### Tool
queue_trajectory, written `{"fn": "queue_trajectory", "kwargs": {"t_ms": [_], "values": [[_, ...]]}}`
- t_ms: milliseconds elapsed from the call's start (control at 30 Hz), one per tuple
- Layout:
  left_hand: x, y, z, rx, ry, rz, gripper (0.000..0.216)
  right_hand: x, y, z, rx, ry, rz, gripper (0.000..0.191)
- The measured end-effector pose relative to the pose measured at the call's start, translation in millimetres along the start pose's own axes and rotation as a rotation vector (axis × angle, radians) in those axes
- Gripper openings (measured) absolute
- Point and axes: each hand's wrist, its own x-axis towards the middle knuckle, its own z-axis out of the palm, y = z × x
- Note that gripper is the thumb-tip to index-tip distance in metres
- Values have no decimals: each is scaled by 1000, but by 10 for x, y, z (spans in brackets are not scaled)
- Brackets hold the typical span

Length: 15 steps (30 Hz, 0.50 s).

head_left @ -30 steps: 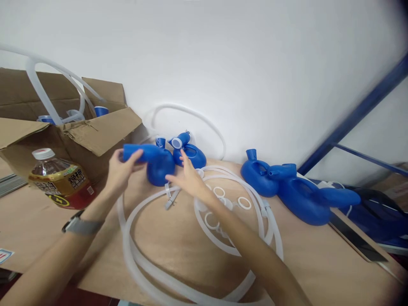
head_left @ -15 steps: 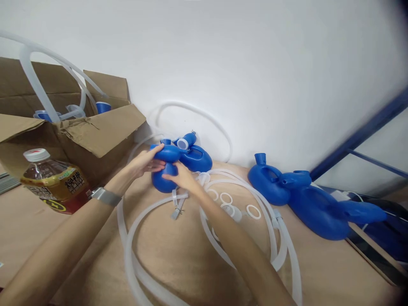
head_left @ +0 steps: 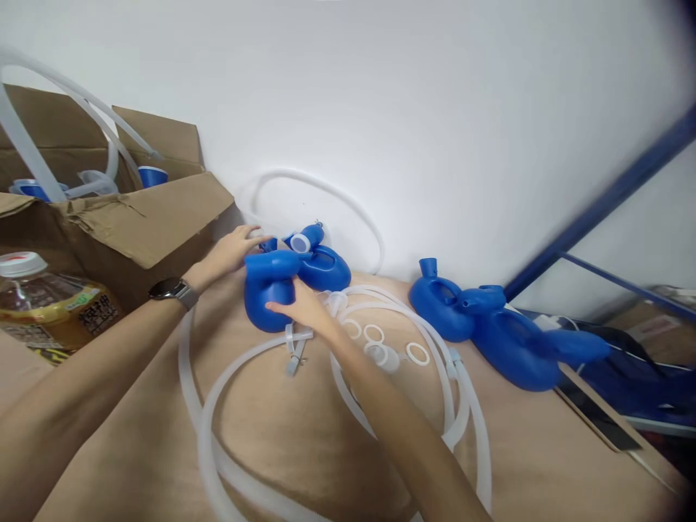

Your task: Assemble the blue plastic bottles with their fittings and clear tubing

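Blue container on the worktop, left of centre, gripped by the right hand: thumb pressed on its front, other fingers round its right side, partly hidden. Blue spout piece lies across the top; can't tell if joined. Left hand just beside it, fingers stretched toward a blue neck; contact unclear. Second blue container just behind, right. Clear hose looped in front; white rings to the right, phone farther right. Cardboard box and drink bottle at left.
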Motion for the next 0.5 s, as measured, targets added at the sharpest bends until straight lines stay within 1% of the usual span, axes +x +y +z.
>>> {"fn": "queue_trajectory", "kwargs": {"t_ms": [33,67,133,200,267,367,433,500], "values": [[54,-15,20,108,-35,122,45,-1,3,-4,-5,-5,-16,96],[100,-43,38,185,-69,211,44,0,5,-7,-10,-11,-32,92],[171,-129,67,227,-114,296,41,3,8,-12,-17,-9,-49,85],[230,-225,92,230,-140,337,42,9,8,-15,-20,-4,-47,79],[300,-290,117,223,-159,309,43,15,7,-19,-24,-15,-41,74],[429,-317,147,182,-209,208,42,17,2,-31,-26,-35,-40,69],[494,-320,152,102,-242,196,43,15,-6,-40,-26,-29,-39,68],[510,-338,135,-18,-257,207,49,16,-19,-50,-28,-24,-36,69]]}}
